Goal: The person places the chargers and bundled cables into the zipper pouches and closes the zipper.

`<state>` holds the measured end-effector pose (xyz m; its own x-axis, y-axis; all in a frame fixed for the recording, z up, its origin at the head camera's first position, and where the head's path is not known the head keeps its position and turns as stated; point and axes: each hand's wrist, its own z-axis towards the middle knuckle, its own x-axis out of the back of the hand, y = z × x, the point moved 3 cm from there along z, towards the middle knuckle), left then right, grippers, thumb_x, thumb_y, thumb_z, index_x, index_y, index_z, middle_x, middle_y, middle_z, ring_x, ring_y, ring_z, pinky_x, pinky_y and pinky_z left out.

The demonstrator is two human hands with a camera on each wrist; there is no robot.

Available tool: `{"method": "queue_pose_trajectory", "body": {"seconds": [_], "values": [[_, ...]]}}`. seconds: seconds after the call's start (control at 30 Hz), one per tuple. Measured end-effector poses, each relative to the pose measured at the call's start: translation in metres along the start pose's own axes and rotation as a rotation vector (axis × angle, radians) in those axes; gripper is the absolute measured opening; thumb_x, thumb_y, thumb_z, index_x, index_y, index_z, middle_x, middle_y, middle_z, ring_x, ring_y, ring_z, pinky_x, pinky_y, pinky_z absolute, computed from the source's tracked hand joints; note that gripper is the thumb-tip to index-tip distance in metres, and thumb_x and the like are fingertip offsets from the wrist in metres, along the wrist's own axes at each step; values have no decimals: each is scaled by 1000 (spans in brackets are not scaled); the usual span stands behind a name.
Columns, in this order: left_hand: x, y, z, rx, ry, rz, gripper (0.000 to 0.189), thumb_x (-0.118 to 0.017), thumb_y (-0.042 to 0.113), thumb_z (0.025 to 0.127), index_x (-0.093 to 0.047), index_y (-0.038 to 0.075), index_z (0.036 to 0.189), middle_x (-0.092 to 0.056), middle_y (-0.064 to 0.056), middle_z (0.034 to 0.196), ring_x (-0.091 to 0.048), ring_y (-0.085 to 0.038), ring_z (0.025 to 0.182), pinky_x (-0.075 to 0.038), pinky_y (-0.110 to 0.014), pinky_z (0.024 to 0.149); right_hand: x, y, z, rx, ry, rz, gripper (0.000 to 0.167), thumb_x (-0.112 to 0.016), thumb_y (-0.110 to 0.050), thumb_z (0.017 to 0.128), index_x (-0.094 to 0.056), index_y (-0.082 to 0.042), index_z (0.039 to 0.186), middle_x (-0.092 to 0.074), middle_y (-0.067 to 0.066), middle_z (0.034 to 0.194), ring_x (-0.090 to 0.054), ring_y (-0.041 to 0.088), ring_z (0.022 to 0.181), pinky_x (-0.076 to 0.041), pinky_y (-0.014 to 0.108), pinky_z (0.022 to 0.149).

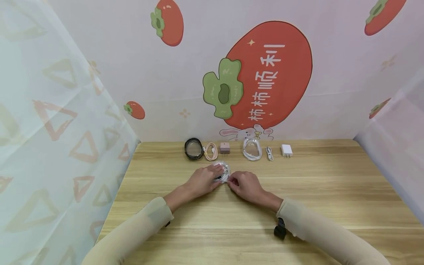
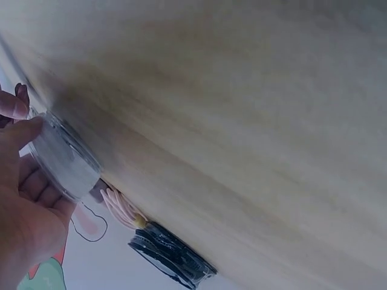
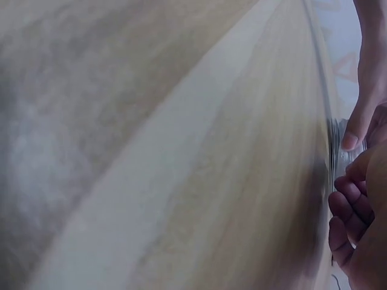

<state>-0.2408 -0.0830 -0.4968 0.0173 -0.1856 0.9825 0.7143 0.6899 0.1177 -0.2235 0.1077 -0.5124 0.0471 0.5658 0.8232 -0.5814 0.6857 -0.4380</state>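
A coiled white cable in clear plastic wrap [image 1: 226, 168] lies between the two hands on the wooden table. My left hand [image 1: 204, 180] holds it from the left, fingers over the top and thumb at the near edge. In the left wrist view, the wrapped coil [image 2: 65, 160] is tilted, its flat face toward the palm. With thumb and forefinger, my right hand [image 1: 247, 186] pinches at the coil's near right edge, the other fingers curled in. The pinched bit itself is largely hidden by the fingertips.
Along the table's back edge stand a black coiled cable [image 1: 193, 158], a pink cable [image 1: 216, 151], a pink charger plug [image 1: 225, 148], a larger white coil [image 1: 246, 154], a short white cable [image 1: 269, 154] and a white charger plug [image 1: 286, 149]. A printed cloth wall [image 1: 179, 125] rises behind.
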Motion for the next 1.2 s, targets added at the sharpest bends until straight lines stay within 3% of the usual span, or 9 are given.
{"method": "queue_pose_trajectory", "body": {"seconds": [0.37,0.67,0.93,1.2], "values": [[-2,-7,-1,-67,-19,-106,43,-74,30,101,-70,11,140,-64,-7,147,-61,-25,137,-56,-45,105,9,6,-4,4,-7,-36,5,-83,-16,90,-79,-14,89,-71,-10,77,-59,0,66,-49,21,59],[-1,-6,3,-162,-38,-168,43,-73,26,102,-68,8,141,-64,-9,147,-61,-24,137,-53,-44,110,20,20,-10,-4,0,-71,5,-84,-17,90,-79,-16,89,-72,-9,80,-61,1,67,-51,23,59],[-2,-8,10,-212,-88,-195,44,-72,24,102,-67,9,143,-64,-6,147,-60,-21,138,-50,-40,113,23,33,-12,-18,-40,-80,6,-82,-19,93,-79,-13,94,-74,-5,84,-62,3,70,-52,24,61],[2,-13,14,-243,-155,-234,45,-70,25,104,-63,13,146,-60,0,151,-55,-20,143,-40,-35,121,24,44,-5,-10,-31,-99,6,-82,-19,93,-80,-14,94,-75,-5,86,-64,5,72,-55,29,63]]}}
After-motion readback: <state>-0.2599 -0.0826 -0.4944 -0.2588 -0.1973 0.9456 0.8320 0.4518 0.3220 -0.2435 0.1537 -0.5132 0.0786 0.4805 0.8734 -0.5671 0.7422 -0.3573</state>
